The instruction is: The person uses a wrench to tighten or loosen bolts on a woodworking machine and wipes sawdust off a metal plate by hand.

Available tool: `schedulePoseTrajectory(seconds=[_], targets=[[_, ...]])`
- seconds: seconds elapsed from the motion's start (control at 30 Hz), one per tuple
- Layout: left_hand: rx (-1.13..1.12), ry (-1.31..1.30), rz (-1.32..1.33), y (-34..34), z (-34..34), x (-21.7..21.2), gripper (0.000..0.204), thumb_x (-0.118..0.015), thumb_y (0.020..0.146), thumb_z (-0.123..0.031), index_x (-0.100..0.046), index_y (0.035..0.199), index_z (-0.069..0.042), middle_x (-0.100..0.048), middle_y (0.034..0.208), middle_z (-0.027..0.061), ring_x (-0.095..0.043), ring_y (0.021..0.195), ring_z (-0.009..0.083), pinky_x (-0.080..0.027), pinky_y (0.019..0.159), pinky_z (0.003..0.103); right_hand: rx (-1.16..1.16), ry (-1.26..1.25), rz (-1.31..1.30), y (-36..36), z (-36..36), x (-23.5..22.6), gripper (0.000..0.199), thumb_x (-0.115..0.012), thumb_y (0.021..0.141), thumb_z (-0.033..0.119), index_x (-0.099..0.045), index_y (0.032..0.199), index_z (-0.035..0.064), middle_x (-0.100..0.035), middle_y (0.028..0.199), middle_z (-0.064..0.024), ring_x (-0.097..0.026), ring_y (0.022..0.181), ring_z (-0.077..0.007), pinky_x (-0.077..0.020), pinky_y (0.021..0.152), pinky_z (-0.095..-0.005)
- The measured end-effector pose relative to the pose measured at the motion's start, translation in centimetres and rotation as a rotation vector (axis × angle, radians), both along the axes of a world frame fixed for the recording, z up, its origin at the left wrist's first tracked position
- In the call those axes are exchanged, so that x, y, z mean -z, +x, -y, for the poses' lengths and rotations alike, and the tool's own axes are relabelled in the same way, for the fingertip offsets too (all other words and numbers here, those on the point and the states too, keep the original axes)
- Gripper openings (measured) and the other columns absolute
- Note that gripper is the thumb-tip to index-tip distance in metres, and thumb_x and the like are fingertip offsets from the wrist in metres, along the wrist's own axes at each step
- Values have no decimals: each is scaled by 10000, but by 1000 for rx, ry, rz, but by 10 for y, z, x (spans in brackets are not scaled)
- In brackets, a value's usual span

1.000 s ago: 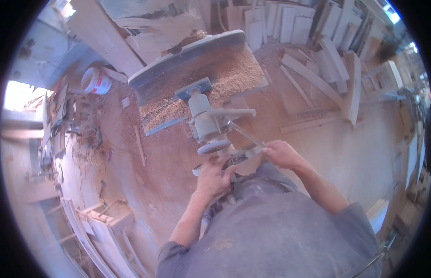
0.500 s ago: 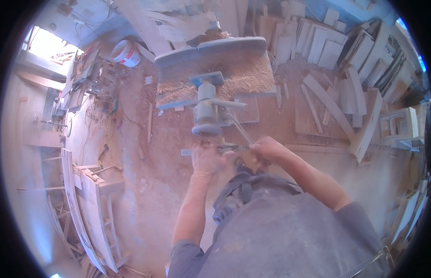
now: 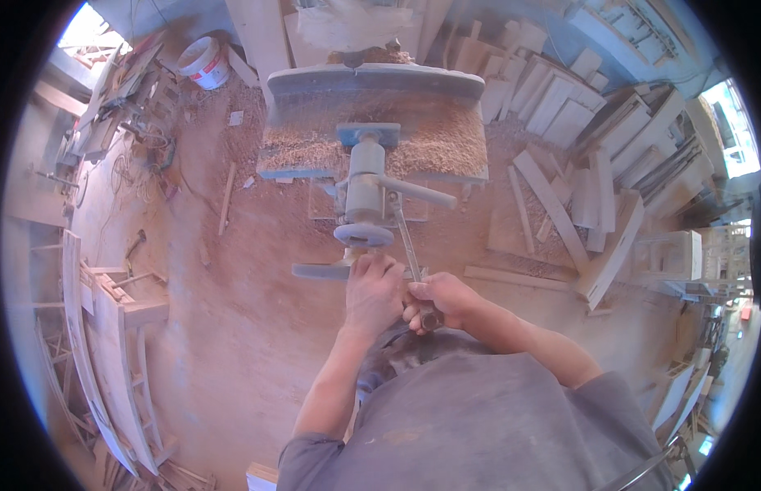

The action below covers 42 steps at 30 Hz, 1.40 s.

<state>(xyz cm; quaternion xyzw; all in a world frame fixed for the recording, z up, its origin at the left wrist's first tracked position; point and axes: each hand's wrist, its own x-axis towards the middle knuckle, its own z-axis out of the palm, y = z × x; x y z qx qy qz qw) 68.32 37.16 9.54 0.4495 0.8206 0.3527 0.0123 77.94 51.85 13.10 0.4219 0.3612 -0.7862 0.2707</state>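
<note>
A grey machine head (image 3: 366, 176) with a round wheel-like collar (image 3: 364, 235) and a side lever (image 3: 421, 192) stands in front of me. My right hand (image 3: 442, 299) is closed round a long metal wrench (image 3: 407, 241). The wrench's far end meets the machine beside the lever, and a round end (image 3: 431, 320) shows below my fingers. My left hand (image 3: 374, 292) is closed just under the collar, beside a flat grey bar (image 3: 319, 271) sticking out to the left. My fingers hide what exactly this hand grips. Both hands are close together.
Wood shavings cover the machine's table (image 3: 372, 102). A white bucket (image 3: 204, 64) stands at the far left. Boards (image 3: 569, 114) lean at the far right, with loose planks (image 3: 552, 209) on the floor. A wooden frame (image 3: 122, 344) stands on the left.
My right hand has moved left and nearer to me, swinging the wrench steeper. My left hand has shifted slightly right, its fingers now curled in. The whole view has tilted a little.
</note>
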Motion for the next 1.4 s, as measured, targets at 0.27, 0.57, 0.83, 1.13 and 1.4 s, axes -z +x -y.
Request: schedulePoseTrajectory(seconds=[0.27,0.57,0.83,1.13,1.4], targets=[[-371,248,566,60,-22,-31,231,-659,894,-103,-643,1091,18,-648,1021,155,-633,882,311,-520,786,404,85,-171,-65,9,-13,5,179,-510,1017,216,-568,954,59,-610,711,-68,-599,542,-183,-464,462,-320],[-786,387,1696,79,-65,-46,155,-562,1010,-324,-543,950,-182,-341,566,-79,-274,372,23,-206,328,218,82,-708,-202,22,-29,44,124,-469,1022,188,-549,970,109,-531,747,-29,-515,609,-180,-412,532,-351],[-930,685,1611,118,-135,-26,161,-567,1003,-329,-528,967,-177,-349,598,-79,-290,401,25,-226,341,226,-60,-411,-22,24,-92,26,132,-424,1043,187,-532,978,150,-474,679,7,-450,495,-148,-327,390,-285],[-1008,1147,1645,131,-198,-16,169,-552,1002,-320,-516,898,-192,-371,667,-68,-311,439,28,-266,352,235,-456,-219,-8,0,-157,17,155,-415,996,180,-501,872,146,-458,669,21,-409,476,-122,-289,384,-290],[-776,1109,1762,128,-183,-15,217,-564,998,-358,-518,950,-151,-342,588,-66,-354,422,71,-278,360,245,-376,-209,-1,11,-157,15,193,-400,1022,232,-508,882,155,-409,645,43,-383,478,-91,-289,426,-271]])
